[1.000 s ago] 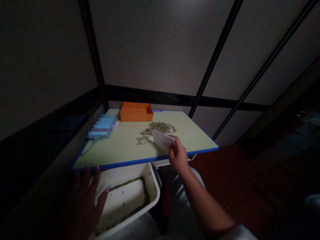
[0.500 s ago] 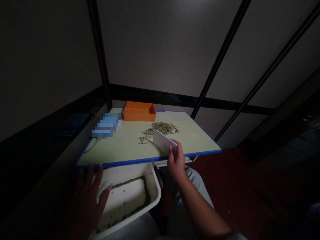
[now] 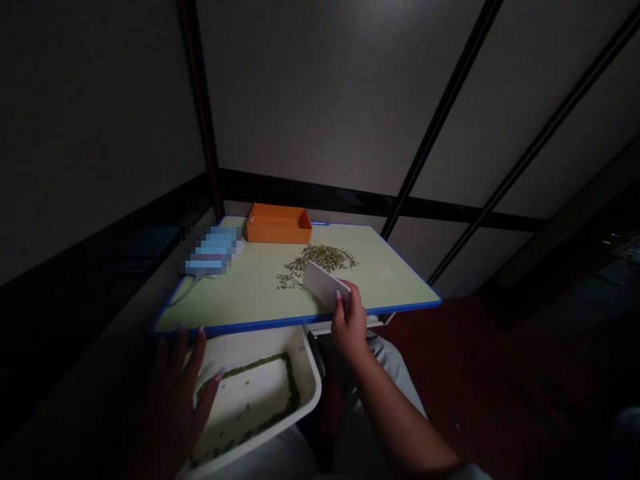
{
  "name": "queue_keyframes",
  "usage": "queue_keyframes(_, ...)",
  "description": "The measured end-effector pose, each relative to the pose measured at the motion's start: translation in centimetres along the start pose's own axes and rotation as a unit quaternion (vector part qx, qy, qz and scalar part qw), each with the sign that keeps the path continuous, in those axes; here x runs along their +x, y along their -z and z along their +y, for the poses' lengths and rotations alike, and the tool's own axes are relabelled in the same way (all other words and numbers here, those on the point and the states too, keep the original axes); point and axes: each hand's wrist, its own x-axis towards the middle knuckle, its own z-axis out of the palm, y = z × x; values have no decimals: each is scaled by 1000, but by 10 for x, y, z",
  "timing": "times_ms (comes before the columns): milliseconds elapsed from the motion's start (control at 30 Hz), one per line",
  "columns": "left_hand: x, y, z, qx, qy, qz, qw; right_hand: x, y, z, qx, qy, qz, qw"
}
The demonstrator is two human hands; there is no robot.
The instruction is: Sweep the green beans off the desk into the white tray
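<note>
My right hand [image 3: 350,323] grips a flat white card [image 3: 324,283] by its near right end, tilted above the front of the table. Just beyond the card lies a spread heap of small green-brown pellets [image 3: 325,257], with looser ones trailing to the left. My left hand [image 3: 183,380], fingers spread, is over the left side of a white tub [image 3: 311,387], its fingertips near the table's front edge. Inside the tub, more of the dark green bits line the bottom edges, and a few lie scattered on its floor.
The pale green table [image 3: 240,293] has a blue rim. An orange open box [image 3: 278,230] stands at its back left. Left of that lies a blurred blue object [image 3: 213,250] with a white cable. Panelled walls [image 3: 320,100] rise behind, and dark red floor [image 3: 465,373] is at right.
My right hand and the card have shifted very slightly left. The left hand, the heap and the tub look much the same.
</note>
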Motion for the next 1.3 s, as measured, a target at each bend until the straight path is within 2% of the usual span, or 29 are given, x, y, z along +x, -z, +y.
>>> queue_keyframes(500,2,5,4,-7,33,-34,999,9,-13,8,-3,-16,-15,1000)
queue_keyframes(833,3,8,6,4,16,-28,999,5,-7,12,13,0,-27,1000)
queue_keyframes(1300,4,8,7,-21,41,-38,998,2,-5,11,20,7,-34,999)
